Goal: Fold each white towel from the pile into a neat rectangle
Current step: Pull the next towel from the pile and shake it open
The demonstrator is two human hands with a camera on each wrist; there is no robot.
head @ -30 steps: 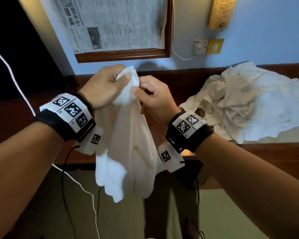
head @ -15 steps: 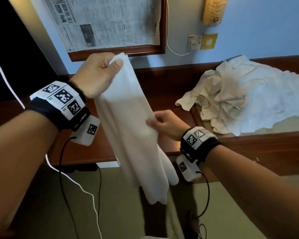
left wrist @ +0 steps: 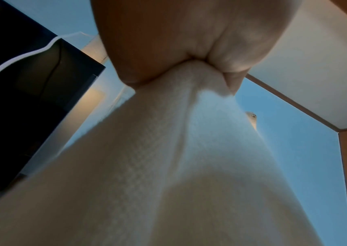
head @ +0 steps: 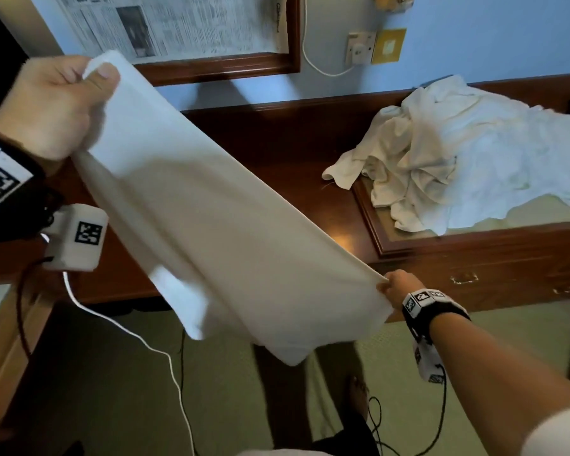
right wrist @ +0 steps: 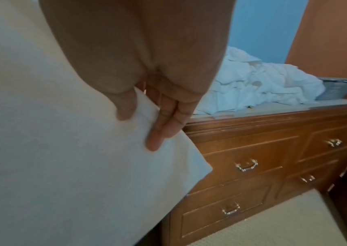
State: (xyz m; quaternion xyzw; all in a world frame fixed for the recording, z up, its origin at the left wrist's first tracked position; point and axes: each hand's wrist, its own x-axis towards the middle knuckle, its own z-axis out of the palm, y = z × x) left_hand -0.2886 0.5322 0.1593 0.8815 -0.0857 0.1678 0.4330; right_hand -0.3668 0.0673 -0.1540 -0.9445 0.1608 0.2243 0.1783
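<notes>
Lowered, right hand (head: 396, 286) fingers pinch the woven towel (head: 191, 205); left hand (head: 51, 106) fingers grip it.

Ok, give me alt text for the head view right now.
Two hands stretch a white towel diagonally in the air: the left hand grips its upper end, the right hand pinches the lower edge. A pile of towels lies on the wooden dresser behind.

One held towel (head: 211, 205), one pile (head: 474, 153)

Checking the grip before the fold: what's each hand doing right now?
Left hand: gripping the top end of the towel.
Right hand: pinching the towel's lower edge.
</notes>
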